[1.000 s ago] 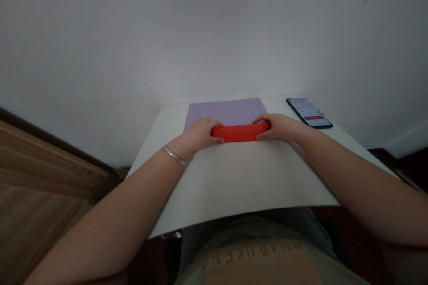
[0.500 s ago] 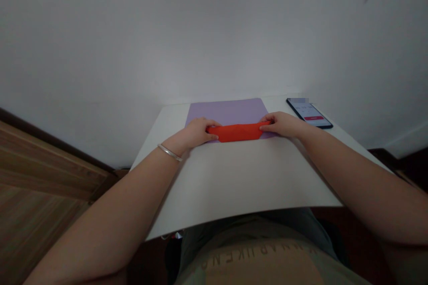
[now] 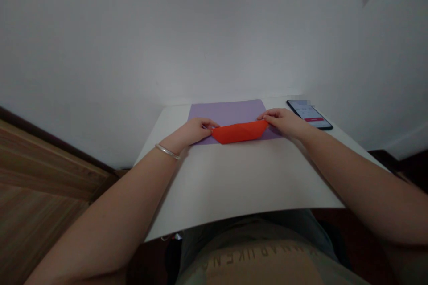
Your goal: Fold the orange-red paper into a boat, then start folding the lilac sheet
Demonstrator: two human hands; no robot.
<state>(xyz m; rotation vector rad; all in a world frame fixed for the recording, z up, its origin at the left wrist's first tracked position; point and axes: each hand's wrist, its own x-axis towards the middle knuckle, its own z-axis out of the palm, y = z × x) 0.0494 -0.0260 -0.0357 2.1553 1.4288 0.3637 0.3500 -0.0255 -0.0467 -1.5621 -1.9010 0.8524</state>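
A folded orange-red paper [image 3: 240, 132], long and narrow with slanted ends, lies on a lilac sheet [image 3: 227, 111] on the white table [image 3: 240, 178]. My left hand [image 3: 195, 130] pinches its left tip with fingers closed; a silver bangle sits on that wrist. At the opposite end my right hand [image 3: 284, 121] pinches the right tip, fingers curled together. Both hands rest on the lilac sheet at either end of the paper.
A dark phone [image 3: 309, 114] with a lit screen lies at the table's far right corner. A white wall stands right behind the table. Wooden flooring [image 3: 36, 178] shows to the left, below the table edge.
My hands have slid outward from gripping over the orange paper to pinching its two tips. The paper now shows wider, with slanted ends.
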